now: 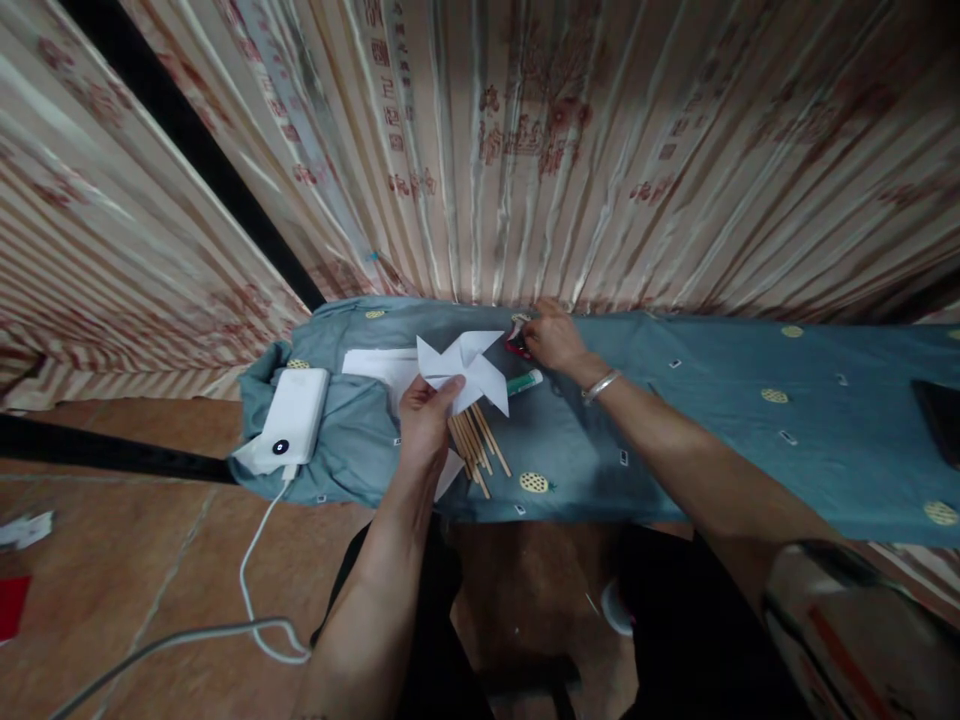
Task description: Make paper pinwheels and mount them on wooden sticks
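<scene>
Above a blue pineapple-print cloth (712, 420), the left hand (425, 418) pinches a white paper pinwheel (480, 375). From the pinwheel, a white power bank (301, 408) lies toward half past eight, wooden sticks (480, 445) at six, a green glue stick (523, 383) past three. Past two o'clock, the right hand (556, 342) meets a small red item (517, 348); whether it grips, I cannot tell.

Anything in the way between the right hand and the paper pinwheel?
Yes: a small red object, too unclear to identify, lies between the right hand and the paper pinwheel. The green glue stick sits just below that line in view.
</scene>
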A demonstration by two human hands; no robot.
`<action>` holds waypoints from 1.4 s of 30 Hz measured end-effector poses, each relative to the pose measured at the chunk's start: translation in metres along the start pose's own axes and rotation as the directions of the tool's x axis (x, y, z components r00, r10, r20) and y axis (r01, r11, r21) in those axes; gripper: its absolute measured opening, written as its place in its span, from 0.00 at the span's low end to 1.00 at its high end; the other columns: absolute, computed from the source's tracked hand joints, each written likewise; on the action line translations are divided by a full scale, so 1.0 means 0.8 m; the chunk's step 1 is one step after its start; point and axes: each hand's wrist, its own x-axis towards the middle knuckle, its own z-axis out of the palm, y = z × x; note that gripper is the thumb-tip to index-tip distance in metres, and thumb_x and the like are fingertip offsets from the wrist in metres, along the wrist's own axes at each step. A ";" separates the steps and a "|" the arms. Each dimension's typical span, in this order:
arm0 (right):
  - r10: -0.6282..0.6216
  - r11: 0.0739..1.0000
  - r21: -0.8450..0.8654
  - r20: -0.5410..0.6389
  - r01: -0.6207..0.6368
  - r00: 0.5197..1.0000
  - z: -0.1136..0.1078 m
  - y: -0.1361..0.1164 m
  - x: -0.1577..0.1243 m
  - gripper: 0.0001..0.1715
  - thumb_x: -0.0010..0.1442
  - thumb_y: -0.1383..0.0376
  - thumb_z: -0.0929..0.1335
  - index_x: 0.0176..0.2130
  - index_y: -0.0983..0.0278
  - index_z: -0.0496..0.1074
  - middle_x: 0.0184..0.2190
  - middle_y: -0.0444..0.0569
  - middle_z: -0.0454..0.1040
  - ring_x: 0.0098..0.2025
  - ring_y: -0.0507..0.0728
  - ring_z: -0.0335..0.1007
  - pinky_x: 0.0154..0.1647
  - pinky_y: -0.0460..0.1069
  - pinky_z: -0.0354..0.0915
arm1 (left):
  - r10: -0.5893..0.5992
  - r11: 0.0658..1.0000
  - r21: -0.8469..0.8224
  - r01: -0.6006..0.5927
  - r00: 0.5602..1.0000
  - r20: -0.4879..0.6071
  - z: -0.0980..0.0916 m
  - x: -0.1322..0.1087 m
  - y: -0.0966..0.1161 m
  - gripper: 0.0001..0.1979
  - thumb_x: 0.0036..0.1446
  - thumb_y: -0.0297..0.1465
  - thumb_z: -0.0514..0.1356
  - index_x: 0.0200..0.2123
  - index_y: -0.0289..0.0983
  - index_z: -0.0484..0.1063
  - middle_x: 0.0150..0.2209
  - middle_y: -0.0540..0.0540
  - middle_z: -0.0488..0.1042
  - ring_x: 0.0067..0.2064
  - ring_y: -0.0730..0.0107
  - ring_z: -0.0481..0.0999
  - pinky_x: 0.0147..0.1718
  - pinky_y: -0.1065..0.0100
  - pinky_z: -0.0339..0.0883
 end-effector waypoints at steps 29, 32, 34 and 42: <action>0.113 0.970 0.222 -0.062 -0.097 0.992 0.022 0.006 -0.001 0.16 0.59 0.72 0.61 0.38 0.71 0.78 0.53 0.65 0.74 0.60 0.65 0.64 0.62 0.58 0.59 | -0.011 1.000 -0.015 0.011 1.000 0.005 0.006 -0.005 0.003 0.17 0.30 0.31 0.75 0.29 0.36 0.78 0.30 0.49 0.82 0.29 0.70 0.78 0.35 0.69 0.71; 0.209 0.931 0.324 -0.090 -0.170 0.974 0.024 0.016 -0.005 0.14 0.59 0.69 0.62 0.33 0.67 0.77 0.47 0.58 0.78 0.54 0.62 0.71 0.58 0.56 0.64 | -0.029 0.999 -0.038 0.030 1.000 0.010 0.009 -0.005 0.002 0.18 0.29 0.30 0.75 0.29 0.35 0.78 0.29 0.50 0.81 0.28 0.71 0.77 0.34 0.69 0.70; 0.266 0.897 0.392 -0.107 -0.205 0.958 0.024 0.022 -0.017 0.13 0.59 0.66 0.63 0.33 0.65 0.77 0.46 0.55 0.79 0.52 0.60 0.73 0.55 0.56 0.67 | -0.036 0.998 -0.050 0.037 0.999 0.018 0.011 -0.005 0.001 0.17 0.30 0.29 0.75 0.28 0.35 0.78 0.29 0.50 0.81 0.28 0.72 0.77 0.35 0.69 0.70; 0.334 0.841 0.487 -0.124 -0.235 0.935 0.018 0.028 -0.171 0.08 0.56 0.64 0.66 0.31 0.63 0.75 0.48 0.55 0.79 0.47 0.62 0.77 0.49 0.56 0.71 | -0.053 0.998 0.029 0.051 0.996 0.065 0.015 -0.010 -0.019 0.16 0.32 0.29 0.74 0.30 0.36 0.78 0.30 0.49 0.81 0.32 0.69 0.78 0.39 0.66 0.70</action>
